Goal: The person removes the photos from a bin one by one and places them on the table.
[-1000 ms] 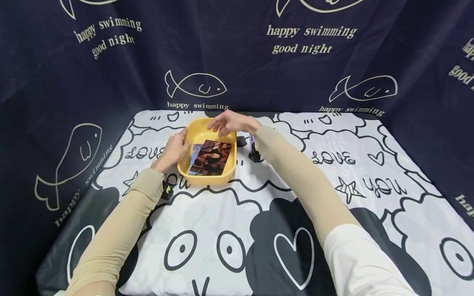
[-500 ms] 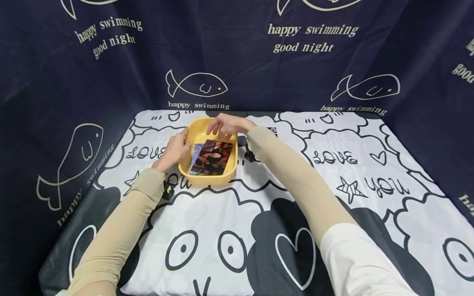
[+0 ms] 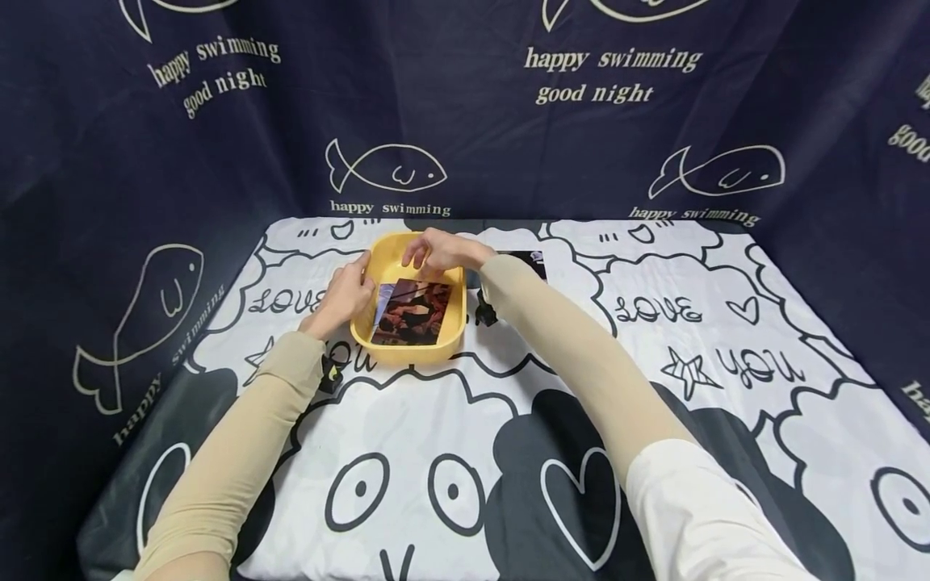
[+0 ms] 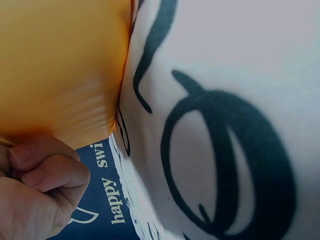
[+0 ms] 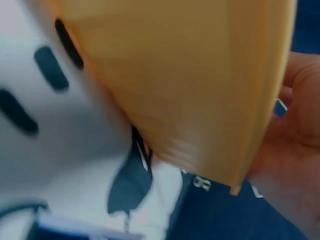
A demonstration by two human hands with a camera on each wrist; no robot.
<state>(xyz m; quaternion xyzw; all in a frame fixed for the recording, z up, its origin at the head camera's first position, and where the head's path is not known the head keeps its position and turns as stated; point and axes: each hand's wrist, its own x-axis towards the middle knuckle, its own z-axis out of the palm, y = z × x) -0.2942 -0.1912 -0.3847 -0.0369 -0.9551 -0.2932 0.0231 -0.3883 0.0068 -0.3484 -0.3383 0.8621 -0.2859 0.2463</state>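
In the head view, a yellow plastic bin (image 3: 408, 353) stands on the patterned cloth, holding a dark reddish picture card (image 3: 415, 312) laid over a bluish card (image 3: 383, 304). My left hand (image 3: 341, 297) grips the bin's left rim; the left wrist view shows its curled fingers (image 4: 55, 170) against the outer wall. Over the far right rim reaches my right hand (image 3: 439, 252), its loosely bent fingertips down inside the bin near the upper edge of the dark card. From the right wrist, the bin's wall hides those fingertips.
Another dark picture card (image 3: 534, 262) lies on the cloth right of the bin, partly behind the right sleeve (image 3: 581, 339). Black wrist cameras hang at both wrists. A navy curtain (image 3: 479, 113) printed with fish rises behind the white-and-black cloth (image 3: 407, 428).
My right hand has moved down and slightly left into the bin, and the dark reddish card has shifted a little toward me. My left hand keeps its grip on the rim.
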